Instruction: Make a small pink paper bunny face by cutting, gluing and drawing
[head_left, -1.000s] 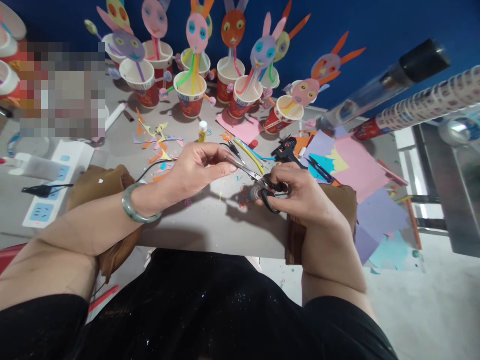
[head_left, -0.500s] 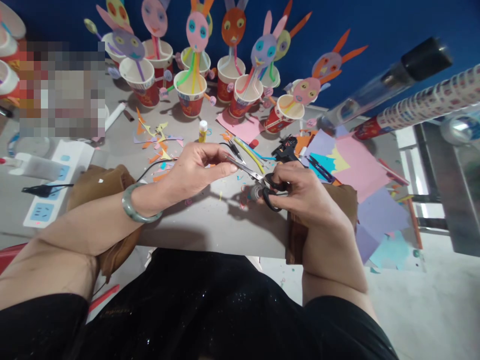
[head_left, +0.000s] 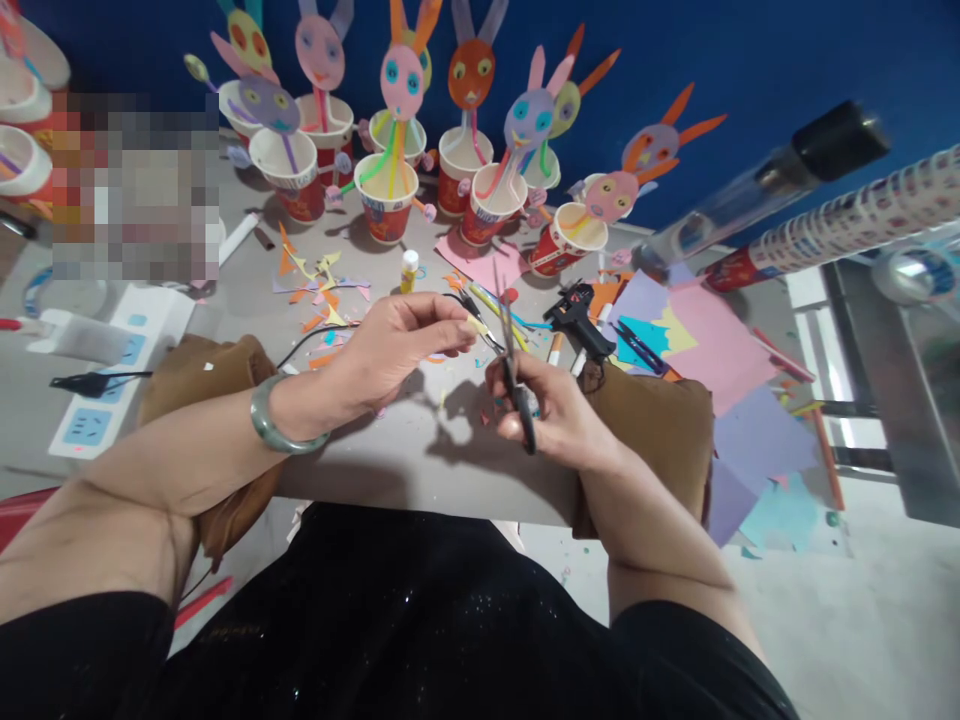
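Note:
My left hand [head_left: 409, 345], with a jade-like bangle on its wrist, is closed in a pinch above the table. A small pale yellow piece of paper [head_left: 478, 326] shows at its fingertips. Just to the right, my right hand [head_left: 551, 410] is wrapped round the black handles of a pair of scissors [head_left: 508, 365]. Their metal blades point up and away from me, apart from the yellow piece. Behind my hands lie a black glue gun [head_left: 581, 322] and a glue stick [head_left: 409, 272] standing upright.
Paper cups [head_left: 385, 210] with rabbit-faced paper heads line the back. Paper scraps [head_left: 319, 285] litter the left-centre, coloured sheets [head_left: 720, 330] the right. A power strip [head_left: 112, 370] lies left; brown cushions [head_left: 652, 430] sit under my forearms. A stack of cups [head_left: 840, 220] leans at right.
My right hand has drawn down and turned the scissors from pointing left at my left fingers to pointing upward. The pale yellow piece now shows at my left fingertips.

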